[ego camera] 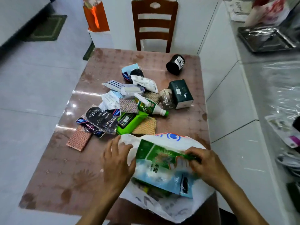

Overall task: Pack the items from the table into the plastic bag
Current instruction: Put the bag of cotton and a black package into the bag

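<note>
Both hands work at the white plastic bag (164, 207) lying open at the lower centre of the frame. Left hand (116, 161) pinches the bag's rim at its left edge; right hand (206, 163) grips the top of a green and blue pouch (164, 166) that sits partly inside the bag. Above them, mid-table (53, 172), the unpacked items lie heaped: a green pack (131, 121), a bottle (151, 108) on its side, black masks (100, 118) in clear wrap, patterned packets (79, 140). Toward the right sit a dark box (181, 93) and a jar (166, 99) touching it. A black cup (176, 64) stands apart, upper right, near a chair (154, 23).
</note>
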Action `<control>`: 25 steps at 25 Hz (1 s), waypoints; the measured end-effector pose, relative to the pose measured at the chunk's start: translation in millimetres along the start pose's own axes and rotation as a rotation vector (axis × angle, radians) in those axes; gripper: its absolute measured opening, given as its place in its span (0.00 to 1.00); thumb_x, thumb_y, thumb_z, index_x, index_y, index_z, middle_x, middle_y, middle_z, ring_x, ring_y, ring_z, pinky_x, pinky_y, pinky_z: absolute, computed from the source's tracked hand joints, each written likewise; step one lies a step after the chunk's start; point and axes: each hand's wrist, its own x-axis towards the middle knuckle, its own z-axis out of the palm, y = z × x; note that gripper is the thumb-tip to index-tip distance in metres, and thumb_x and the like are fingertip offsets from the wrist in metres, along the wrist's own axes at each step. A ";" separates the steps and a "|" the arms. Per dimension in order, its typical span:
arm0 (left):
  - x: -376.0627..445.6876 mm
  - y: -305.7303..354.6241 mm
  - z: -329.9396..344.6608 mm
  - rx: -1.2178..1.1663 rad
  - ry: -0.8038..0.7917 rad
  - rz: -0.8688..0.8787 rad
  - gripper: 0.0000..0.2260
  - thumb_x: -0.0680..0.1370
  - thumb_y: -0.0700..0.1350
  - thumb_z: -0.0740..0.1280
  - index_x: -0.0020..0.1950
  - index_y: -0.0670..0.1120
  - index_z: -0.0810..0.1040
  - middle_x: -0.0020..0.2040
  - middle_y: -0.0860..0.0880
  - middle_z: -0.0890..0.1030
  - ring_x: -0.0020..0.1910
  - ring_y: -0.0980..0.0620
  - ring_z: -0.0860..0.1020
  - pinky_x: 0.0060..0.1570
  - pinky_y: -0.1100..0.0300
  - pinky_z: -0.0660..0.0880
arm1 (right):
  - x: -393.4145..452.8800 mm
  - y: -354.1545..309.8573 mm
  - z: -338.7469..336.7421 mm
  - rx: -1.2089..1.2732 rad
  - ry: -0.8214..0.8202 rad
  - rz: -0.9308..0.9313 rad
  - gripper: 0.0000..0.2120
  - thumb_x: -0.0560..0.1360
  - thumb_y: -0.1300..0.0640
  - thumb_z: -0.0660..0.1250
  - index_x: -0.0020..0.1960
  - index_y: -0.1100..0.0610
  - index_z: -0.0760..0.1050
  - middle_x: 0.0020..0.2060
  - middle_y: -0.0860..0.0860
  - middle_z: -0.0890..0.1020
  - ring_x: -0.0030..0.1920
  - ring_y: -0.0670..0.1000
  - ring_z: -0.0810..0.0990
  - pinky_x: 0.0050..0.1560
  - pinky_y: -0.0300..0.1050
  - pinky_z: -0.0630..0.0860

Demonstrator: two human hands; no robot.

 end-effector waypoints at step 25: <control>78.5 -77.2 -8.3 -0.921 0.016 -0.940 0.06 0.71 0.46 0.70 0.44 0.50 0.75 0.45 0.46 0.80 0.42 0.45 0.76 0.37 0.56 0.70 | -17.5 -35.5 111.2 -0.268 -0.037 -0.024 0.14 0.69 0.52 0.67 0.55 0.49 0.79 0.61 0.50 0.80 0.60 0.55 0.78 0.57 0.54 0.77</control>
